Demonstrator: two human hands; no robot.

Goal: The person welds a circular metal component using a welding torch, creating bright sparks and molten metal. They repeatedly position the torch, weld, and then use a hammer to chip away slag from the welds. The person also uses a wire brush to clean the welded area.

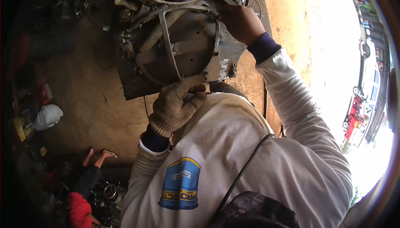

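Observation:
A curved metal frame of welded bars [168, 40] lies on a dark, worn metal table [141, 87] in front of me. My left hand [177, 103], in a tan knitted glove, is at the table's near edge beside the lower end of the frame's middle bar. Its fingers are curled toward the thumb; what they hold, if anything, is unclear. My bare right hand [243, 24] reaches to the frame's upper right corner. Its fingers are bent closed there in shadow, and what is between them cannot be made out.
Cables [166, 1] and a thick pipe [156, 36] lie across the table's far side. Dark machine parts crowd the left. A white sack [48, 116] sits on the brown floor. A person in red [79, 209] is at the lower left. Vehicles [354, 117] stand outside at right.

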